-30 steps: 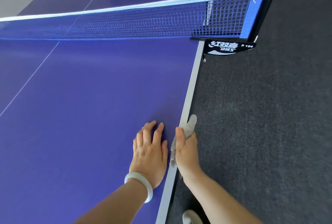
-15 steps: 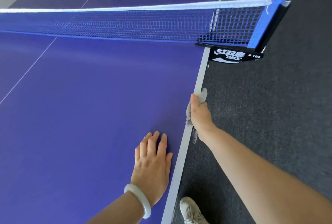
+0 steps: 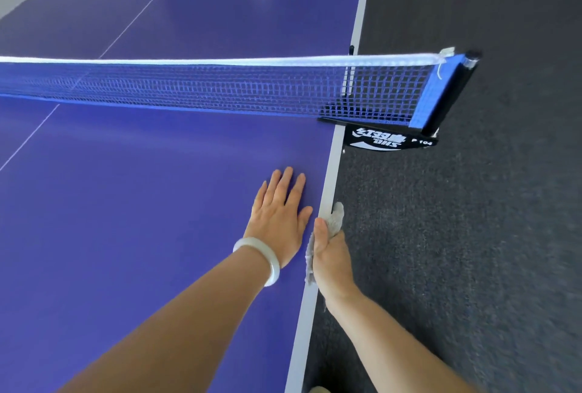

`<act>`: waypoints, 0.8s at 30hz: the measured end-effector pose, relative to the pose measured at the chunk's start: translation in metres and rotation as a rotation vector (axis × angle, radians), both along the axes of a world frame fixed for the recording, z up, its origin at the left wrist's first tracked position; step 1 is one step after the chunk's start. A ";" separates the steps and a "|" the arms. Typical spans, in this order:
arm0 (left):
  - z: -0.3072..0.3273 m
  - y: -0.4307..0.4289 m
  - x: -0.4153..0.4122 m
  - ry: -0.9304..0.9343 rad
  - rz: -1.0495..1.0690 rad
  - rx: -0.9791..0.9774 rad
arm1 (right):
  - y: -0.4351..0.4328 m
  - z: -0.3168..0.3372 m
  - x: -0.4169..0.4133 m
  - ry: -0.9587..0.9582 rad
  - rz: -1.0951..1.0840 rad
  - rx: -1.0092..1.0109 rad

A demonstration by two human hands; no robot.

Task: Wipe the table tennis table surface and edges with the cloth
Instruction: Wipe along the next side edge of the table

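Edge lane ahead of right hand point(image 3: 330, 254): open, then blocked at the net clamp point(image 3: 389, 141).

Right hand grips the cloth point(image 3: 336, 218) on the side edge of the desk point(image 3: 126, 235). Ahead of it the grey edge runs bare up to the black clamp, which straddles the edge; the net post point(image 3: 455, 93) stands outboard of that. Inboard, left hand point(image 3: 278, 219) lies flat, just beside the right hand, closing that side. The net point(image 3: 220, 87) spans the desk ahead of both hands. Outboard of the right hand there is open air over the carpet floor point(image 3: 472, 251). Beyond the left hand lies open desk surface.
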State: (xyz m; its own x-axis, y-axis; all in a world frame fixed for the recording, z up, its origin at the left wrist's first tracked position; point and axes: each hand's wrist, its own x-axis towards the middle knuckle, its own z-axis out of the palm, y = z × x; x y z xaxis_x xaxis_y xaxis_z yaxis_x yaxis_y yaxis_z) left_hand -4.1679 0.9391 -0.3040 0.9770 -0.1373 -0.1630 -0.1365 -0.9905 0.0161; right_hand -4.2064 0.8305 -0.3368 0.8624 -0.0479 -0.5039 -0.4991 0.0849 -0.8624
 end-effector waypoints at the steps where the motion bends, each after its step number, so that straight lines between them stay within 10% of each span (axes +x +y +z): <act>1: -0.003 -0.001 0.002 -0.004 0.002 0.022 | -0.001 0.000 0.006 -0.002 0.020 -0.015; 9: -0.006 -0.005 0.001 -0.039 0.039 -0.013 | -0.020 0.019 0.186 0.085 0.019 -0.094; 18: -0.005 -0.007 0.001 -0.053 0.043 -0.018 | -0.005 0.006 0.049 -0.171 0.048 -0.186; 24: -0.005 -0.006 0.001 -0.056 0.041 -0.018 | -0.021 0.021 0.159 0.050 0.005 -0.020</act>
